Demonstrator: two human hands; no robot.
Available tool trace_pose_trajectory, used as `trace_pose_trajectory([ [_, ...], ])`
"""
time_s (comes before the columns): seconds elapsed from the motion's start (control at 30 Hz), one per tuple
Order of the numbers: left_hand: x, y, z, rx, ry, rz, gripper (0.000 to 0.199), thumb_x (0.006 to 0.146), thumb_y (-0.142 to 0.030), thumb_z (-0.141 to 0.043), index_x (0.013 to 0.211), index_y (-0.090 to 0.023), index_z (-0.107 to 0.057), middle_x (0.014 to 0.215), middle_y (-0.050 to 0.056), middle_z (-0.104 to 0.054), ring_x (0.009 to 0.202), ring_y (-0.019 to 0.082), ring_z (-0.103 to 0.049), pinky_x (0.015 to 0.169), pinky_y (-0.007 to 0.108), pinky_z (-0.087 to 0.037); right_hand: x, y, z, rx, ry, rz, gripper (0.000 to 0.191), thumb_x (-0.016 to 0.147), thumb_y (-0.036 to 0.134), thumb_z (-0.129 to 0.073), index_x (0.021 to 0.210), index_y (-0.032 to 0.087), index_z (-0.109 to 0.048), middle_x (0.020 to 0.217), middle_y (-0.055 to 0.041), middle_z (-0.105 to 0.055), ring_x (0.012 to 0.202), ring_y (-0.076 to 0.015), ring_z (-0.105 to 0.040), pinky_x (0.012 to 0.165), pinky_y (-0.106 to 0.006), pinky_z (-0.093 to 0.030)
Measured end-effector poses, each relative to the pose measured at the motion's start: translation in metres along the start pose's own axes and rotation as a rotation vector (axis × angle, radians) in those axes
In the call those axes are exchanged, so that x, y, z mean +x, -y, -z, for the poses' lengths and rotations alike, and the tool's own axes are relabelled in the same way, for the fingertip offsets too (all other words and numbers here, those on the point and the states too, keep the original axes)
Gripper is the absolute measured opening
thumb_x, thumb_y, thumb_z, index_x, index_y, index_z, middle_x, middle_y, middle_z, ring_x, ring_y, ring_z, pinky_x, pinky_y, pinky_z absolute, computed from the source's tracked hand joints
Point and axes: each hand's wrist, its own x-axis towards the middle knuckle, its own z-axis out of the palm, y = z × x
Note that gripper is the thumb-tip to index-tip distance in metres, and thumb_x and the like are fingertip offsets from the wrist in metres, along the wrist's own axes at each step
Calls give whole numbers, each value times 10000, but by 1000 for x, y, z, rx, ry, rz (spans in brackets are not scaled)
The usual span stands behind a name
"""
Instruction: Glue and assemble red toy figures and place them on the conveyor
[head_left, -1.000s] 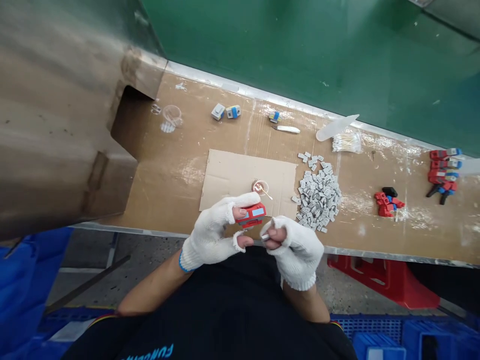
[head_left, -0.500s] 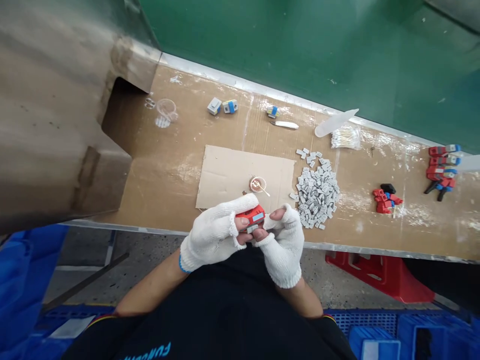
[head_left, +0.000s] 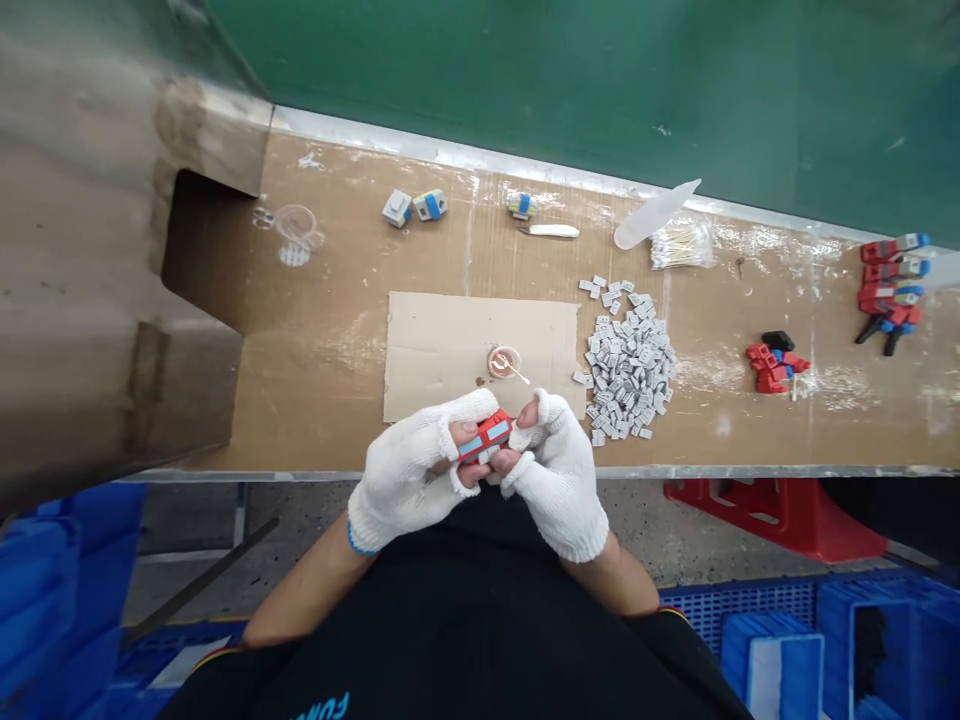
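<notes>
Brown, shiny sheeting covers a long workbench (head_left: 337, 330), with a green surface (head_left: 525, 90) beyond its far edge. Someone in a dark shirt looks down at two hands in white fingerless gloves. Take a red piece (head_left: 493, 432) with pale blue window-like panels, held just off the bench's near edge, as the centre of a clock. From between 8 and 9 o'clock, the left hand (head_left: 409, 475) has its thumb and fingers closed on it. From 4 o'clock, the right hand (head_left: 559, 480) meets its right end, thumb beside a small pale grey part (head_left: 489, 455) along the lower edge; whether these fingers grip anything, I cannot tell.

At 12 o'clock, on a cardboard sheet (head_left: 431, 350), a small clear cup (head_left: 519, 353) stands just beyond the fingers, a cotton swab (head_left: 519, 374) slanting out over its rim. At 2 o'clock lies a loose pile of grey parts (head_left: 630, 375).

If the red piece rolled in the left fingers, the grey part could go crooked or drop to the floor. Loose glove knit might snag between the two. A raised right knuckle could catch the swab's jutting end and tip the cup.
</notes>
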Motion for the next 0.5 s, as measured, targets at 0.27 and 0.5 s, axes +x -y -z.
trace_pose_trajectory([
  [0.27,-14,-1,3,142,42,-344,389,1034,-281,-951,1405,-317,-839,1367,129,-921,1108,336,-950,906,400,-824,-2,-5,5,-299,-61,229,415,953,651,-952,1132,291,-849,823,-3,-825,682,-215,-758,682,-360,-692],
  [0.5,-16,-5,-5,113,41,-305,324,1062,-285,-927,1363,-231,-822,1380,183,-915,1091,323,-955,915,358,-808,2,2,5,-468,-13,430,329,1105,611,-796,1074,288,-852,857,-17,-863,730,-222,-825,729,-333,-712],
])
